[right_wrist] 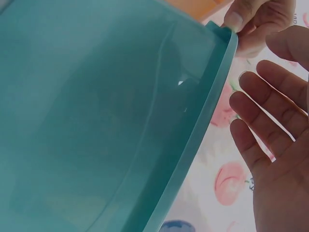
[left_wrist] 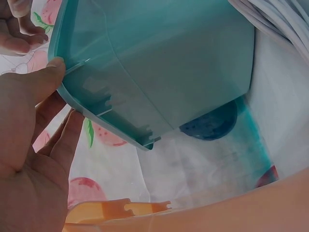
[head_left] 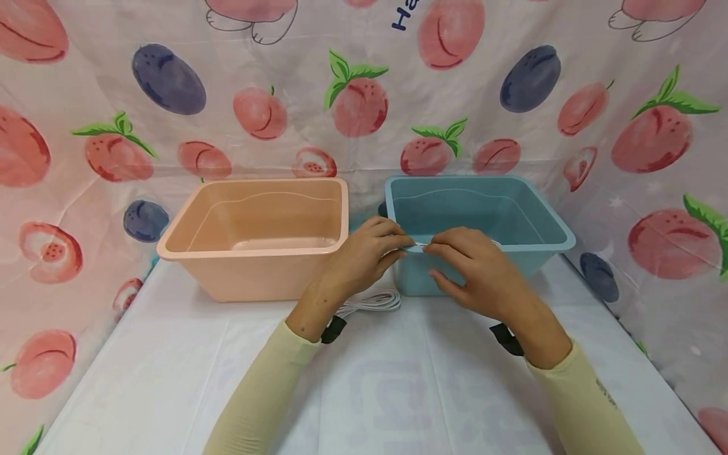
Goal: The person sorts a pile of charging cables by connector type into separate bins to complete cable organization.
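A teal plastic bin (head_left: 472, 272) stands at the right on the table. At its front left corner my left hand (head_left: 370, 253) pinches the rim; in the left wrist view the thumb (left_wrist: 50, 75) presses the outer side and the fingers are behind. A thin white strand shows at the rim between the hands; whether the left hand holds it too is unclear. My right hand (head_left: 480, 275) hovers at the front rim, its fingers (right_wrist: 270, 113) fairly straight and apart from the bin in the right wrist view. Below the left hand lies a bundled white cable (head_left: 372, 302).
A peach-coloured bin (head_left: 256, 278) stands left of the teal one, with a narrow gap between. Both rest on a white-covered table (head_left: 375, 392). A fruit-printed cloth (head_left: 313, 57) hangs behind and along the sides.
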`<move>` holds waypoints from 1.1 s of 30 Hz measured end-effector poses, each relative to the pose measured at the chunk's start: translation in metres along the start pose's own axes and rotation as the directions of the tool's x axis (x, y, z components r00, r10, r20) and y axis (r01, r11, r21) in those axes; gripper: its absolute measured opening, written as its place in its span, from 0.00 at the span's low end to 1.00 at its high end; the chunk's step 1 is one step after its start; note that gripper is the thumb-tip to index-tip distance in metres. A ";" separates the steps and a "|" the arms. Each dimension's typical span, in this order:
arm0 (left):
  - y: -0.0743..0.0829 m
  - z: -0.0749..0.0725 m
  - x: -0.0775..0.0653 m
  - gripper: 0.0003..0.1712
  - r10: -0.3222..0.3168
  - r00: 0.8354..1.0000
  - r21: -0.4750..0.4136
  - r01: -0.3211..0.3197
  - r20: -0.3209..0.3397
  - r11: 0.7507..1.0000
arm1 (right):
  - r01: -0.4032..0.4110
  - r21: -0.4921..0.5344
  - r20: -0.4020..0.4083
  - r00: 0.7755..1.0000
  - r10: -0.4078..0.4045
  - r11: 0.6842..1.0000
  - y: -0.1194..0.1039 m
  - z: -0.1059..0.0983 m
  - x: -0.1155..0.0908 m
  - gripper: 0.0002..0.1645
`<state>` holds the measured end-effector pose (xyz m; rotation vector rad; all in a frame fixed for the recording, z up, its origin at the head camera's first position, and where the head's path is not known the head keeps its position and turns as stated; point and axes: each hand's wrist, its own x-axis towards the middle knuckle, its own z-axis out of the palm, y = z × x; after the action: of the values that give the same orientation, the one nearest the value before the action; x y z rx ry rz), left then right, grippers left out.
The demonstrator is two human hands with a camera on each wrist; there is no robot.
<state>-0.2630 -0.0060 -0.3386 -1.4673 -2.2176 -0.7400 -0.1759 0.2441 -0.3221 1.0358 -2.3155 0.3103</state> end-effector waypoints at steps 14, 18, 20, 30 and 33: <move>-0.001 0.000 0.000 0.12 0.007 1.000 -0.004 -0.007 -0.007 1.000 | 0.060 0.031 0.029 0.998 -0.061 0.998 -0.014 0.011 0.004 0.20; 0.000 0.000 0.000 0.11 0.004 1.000 -0.005 -0.004 -0.006 1.000 | 0.095 0.052 0.038 0.995 -0.097 0.994 -0.017 0.017 0.005 0.18; 0.000 0.000 0.000 0.11 0.004 1.000 0.000 -0.004 -0.007 1.000 | 0.108 0.062 0.044 0.993 -0.110 0.992 -0.019 0.020 0.006 0.20; -0.001 0.001 0.000 0.11 0.016 1.000 0.012 -0.016 -0.017 1.000 | 0.168 0.080 0.058 0.983 -0.173 0.982 -0.027 0.037 0.009 0.20; 0.000 0.001 -0.001 0.11 0.007 1.000 0.014 -0.007 -0.008 1.000 | 0.183 0.072 0.067 0.980 -0.188 0.981 -0.030 0.044 0.009 0.21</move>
<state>-0.2631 -0.0063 -0.3399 -1.4622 -2.2064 -0.7248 -0.1762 0.2000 -0.3526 1.3055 -2.2650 0.2790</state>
